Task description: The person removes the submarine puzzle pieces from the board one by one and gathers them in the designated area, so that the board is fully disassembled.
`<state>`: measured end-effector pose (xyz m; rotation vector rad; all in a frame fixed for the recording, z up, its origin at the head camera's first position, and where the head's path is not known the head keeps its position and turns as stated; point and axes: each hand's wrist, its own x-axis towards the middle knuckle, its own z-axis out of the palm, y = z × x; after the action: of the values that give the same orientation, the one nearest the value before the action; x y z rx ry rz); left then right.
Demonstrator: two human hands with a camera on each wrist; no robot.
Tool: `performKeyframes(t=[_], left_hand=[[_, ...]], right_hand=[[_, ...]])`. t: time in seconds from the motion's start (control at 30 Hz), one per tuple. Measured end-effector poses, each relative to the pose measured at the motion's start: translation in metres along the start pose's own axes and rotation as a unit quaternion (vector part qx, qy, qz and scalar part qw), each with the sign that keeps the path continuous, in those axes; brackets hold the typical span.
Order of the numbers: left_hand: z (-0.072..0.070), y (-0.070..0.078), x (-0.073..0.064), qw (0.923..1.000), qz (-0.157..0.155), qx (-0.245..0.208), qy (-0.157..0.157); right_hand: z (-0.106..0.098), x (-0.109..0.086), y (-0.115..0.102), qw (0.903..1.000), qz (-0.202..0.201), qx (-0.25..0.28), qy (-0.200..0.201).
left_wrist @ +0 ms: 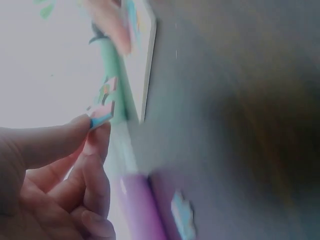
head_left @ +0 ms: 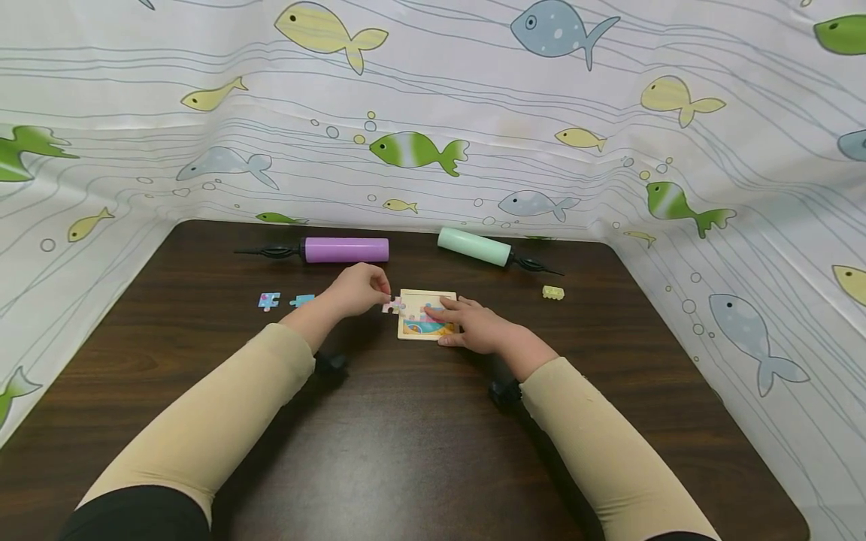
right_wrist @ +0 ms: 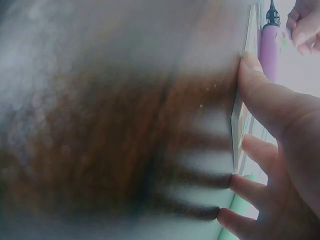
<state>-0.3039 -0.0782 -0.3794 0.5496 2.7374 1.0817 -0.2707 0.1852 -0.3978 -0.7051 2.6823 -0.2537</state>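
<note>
My left hand (head_left: 358,288) pinches a pink jigsaw puzzle piece (head_left: 392,306) between thumb and fingers, just off the left edge of a wooden puzzle tray (head_left: 419,337). In the left wrist view, this puzzle piece (left_wrist: 102,116) is held up above the table and has a blue corner. Spread over the tray's right side, my right hand (head_left: 479,327) rests with straight fingers and partly hides the picture. Joined pieces (head_left: 414,327) fill the tray's lower part; pale wood shows higher up. Two loose blue puzzle pieces lie left of my left hand, a spotted one (head_left: 268,300) and a plainer one (head_left: 303,300).
Behind the tray lie a purple hand pump (head_left: 346,250) and a mint-green hand pump (head_left: 475,246), both with black nozzles. A small yellow block (head_left: 552,293) sits to the right on the dark wooden table (head_left: 379,451). A fish-patterned curtain (head_left: 433,98) surrounds the table's back and sides.
</note>
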Motion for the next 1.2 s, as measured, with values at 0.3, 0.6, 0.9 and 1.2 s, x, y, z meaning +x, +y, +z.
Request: performKeyframes(t=[0.3, 0.6, 0.9, 1.2], left_hand=[[-0.040, -0.032, -0.034, 0.9998, -0.019, 0.005, -0.004], [-0.069, -0.068, -0.071, 0.9991, -0.039, -0.003, -0.013], [-0.101, -0.112, -0.105, 0.9947, -0.094, -0.002, -0.043], [-0.104, -0.134, -0.112, 0.9934, -0.110, -0.005, -0.029]], right_hand=[[0.003, 0.000, 0.004, 1.0000, -0.003, -0.001, 0.004], [0.005, -0.001, 0.002, 0.9999, -0.004, 0.013, 0.001], [0.002, -0.003, -0.002, 0.9999, -0.004, 0.010, 0.002], [0.000, -0.002, -0.002, 1.0000, -0.002, 0.007, -0.001]])
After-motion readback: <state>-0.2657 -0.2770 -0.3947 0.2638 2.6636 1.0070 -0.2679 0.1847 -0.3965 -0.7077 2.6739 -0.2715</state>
